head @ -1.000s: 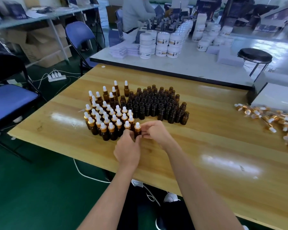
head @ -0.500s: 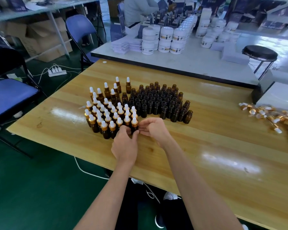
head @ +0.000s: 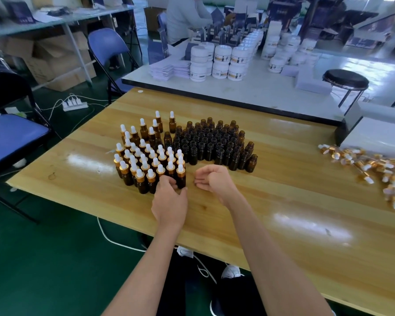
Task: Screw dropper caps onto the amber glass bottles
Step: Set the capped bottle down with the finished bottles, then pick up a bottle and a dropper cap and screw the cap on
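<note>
**Cap seated, right hand off**

Blue folding chair (head: 12, 137) at left, on the green floor. On the light wooden table (head: 283, 201):
- capped amber glass bottles (head: 146, 160)
- left hand (head: 169, 201), grip closed on the front-row capped bottle (head: 181, 176)
- right hand (head: 214, 181), loosely curled and empty
- uncapped amber bottles (head: 214, 144)
- loose gold-collared dropper caps (head: 374, 165), far right

Earlier the right hand pinched that bottle's cap; it has now let go.

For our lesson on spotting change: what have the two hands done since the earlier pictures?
The right hand let go of the front capped bottle and drew away rightward, holding nothing. The left hand still holds that bottle's base. The uncapped bottles and loose caps stayed put.
</note>
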